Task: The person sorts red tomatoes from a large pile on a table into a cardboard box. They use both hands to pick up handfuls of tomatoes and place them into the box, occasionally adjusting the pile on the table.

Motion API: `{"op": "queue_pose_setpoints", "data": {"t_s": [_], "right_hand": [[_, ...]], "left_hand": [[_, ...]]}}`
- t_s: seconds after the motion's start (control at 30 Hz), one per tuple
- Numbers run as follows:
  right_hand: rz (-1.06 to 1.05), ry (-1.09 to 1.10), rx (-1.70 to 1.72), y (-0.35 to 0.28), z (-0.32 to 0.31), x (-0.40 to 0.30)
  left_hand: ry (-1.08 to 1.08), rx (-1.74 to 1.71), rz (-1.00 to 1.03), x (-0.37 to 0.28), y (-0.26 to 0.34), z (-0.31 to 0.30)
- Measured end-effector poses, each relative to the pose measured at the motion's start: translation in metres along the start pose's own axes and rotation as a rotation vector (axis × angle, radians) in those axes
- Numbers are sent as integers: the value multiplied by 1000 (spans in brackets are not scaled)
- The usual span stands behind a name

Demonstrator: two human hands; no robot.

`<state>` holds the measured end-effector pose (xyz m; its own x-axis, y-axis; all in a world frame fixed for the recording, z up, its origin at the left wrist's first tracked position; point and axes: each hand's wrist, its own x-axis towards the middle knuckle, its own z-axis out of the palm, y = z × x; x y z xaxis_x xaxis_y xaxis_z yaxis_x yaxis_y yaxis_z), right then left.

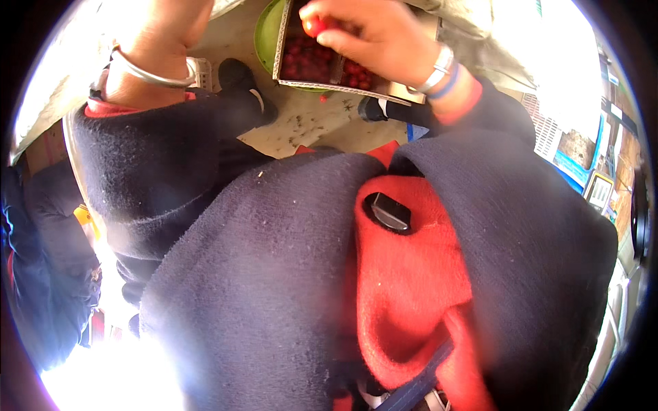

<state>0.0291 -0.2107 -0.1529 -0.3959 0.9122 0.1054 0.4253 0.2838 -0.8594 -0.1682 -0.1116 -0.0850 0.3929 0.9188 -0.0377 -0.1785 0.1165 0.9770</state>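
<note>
My right hand (378,43) grips a small round red fruit (314,25), likely a cherry tomato, between thumb and fingers. It is over an open cardboard box (334,89) on the floor, where many similar red fruits (308,56) lie in sections split by a divider. The far part of the box is cut off by the frame and hidden by my hand. At the upper left my left hand (198,18) is cut off by the frame's top; only its base and the wrist with a metal bangle show, so its fingers cannot be seen.
A green basin (264,38) is partly under the box. One loose red fruit (323,98) lies on the floor between my dark shoes (239,82). A white plastic crate (203,72) is at left. A blue crate (576,167) and a device with a display (599,190) are at right.
</note>
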Motion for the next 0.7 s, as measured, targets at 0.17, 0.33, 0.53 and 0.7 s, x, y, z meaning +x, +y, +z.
{"op": "queue_pose_setpoints", "data": {"t_s": [0.17,0.33,0.53,0.7], "right_hand": [[-592,334,-275,-74,-19,1],[-284,243,-215,-104,-3,-35],[271,-650,138,13,75,-140],[386,-1132,-529,197,173,-175]], "left_hand": [[-427,-614,-396,-52,-18,40],[-494,-956,-606,-105,-16,-21],[379,925,-97,-193,37,-115],[338,1630,217,-245,27,-116]]}}
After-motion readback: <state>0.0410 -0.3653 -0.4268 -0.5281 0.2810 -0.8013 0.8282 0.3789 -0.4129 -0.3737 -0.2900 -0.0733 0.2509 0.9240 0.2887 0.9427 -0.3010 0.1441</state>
